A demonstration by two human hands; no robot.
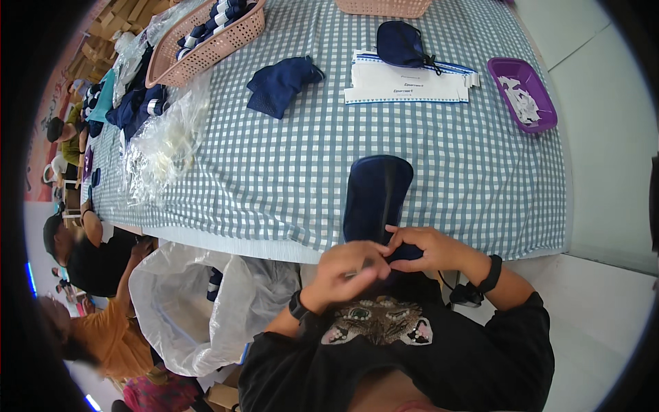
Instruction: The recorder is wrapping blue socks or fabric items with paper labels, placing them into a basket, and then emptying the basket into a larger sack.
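Head view: left hand [351, 266] and right hand [425, 248] pinch tight the near end of navy pouch [376, 196], far end resting on checked tablecloth [274, 165] for support.

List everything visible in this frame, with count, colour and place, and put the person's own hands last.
Long pouch: one, navy, near table edge, its near end held in both hands.
Folded cloth: one, navy, table centre.
Drawstring pouch: one, navy, on the paper stack.
Paper stack: one, white, far right of centre.
Tray: one, purple, right edge, holding white scraps.
Basket: one, pink, far left, holding navy items.
Second basket: one, pink, top edge.
Clear bags: a heap, left side.
Tablecloth: blue-white check.
Left hand: gripping the pouch.
Right hand: gripping the pouch.
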